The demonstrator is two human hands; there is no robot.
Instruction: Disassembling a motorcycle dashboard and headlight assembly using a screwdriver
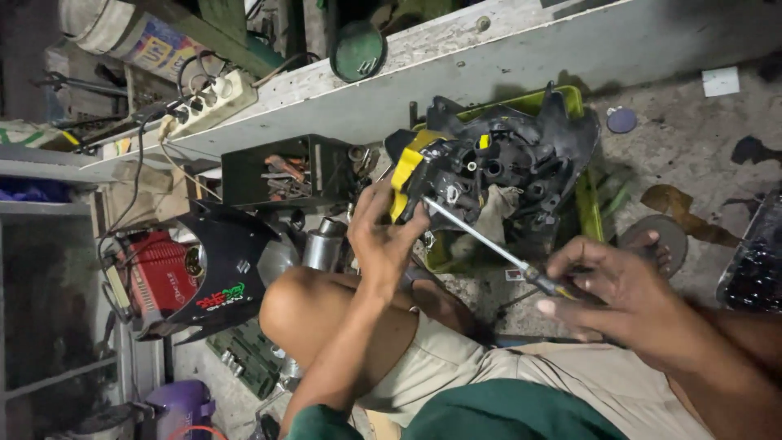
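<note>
Left hand (383,232) clamps black-and-yellow plastic motorcycle housing (489,163) over green crate (588,204) on floor; right hand (615,285) grips screwdriver (481,240) handle, tip in housing. Rigid, light, brittle-looking; best held at the yellow edge.

power strip (208,99) | black tool tray (281,173) | red machine (159,273) | purple container (181,405) | black fairing (224,269)

The screwdriver (476,236) had a bright, smooth metal shaft, and the housing (497,163) it met was matt black plastic with a yellow plastic edge. The cowl (224,261) nearby was glossy black plastic; the floor (684,147) looked like rough, stained concrete.
</note>
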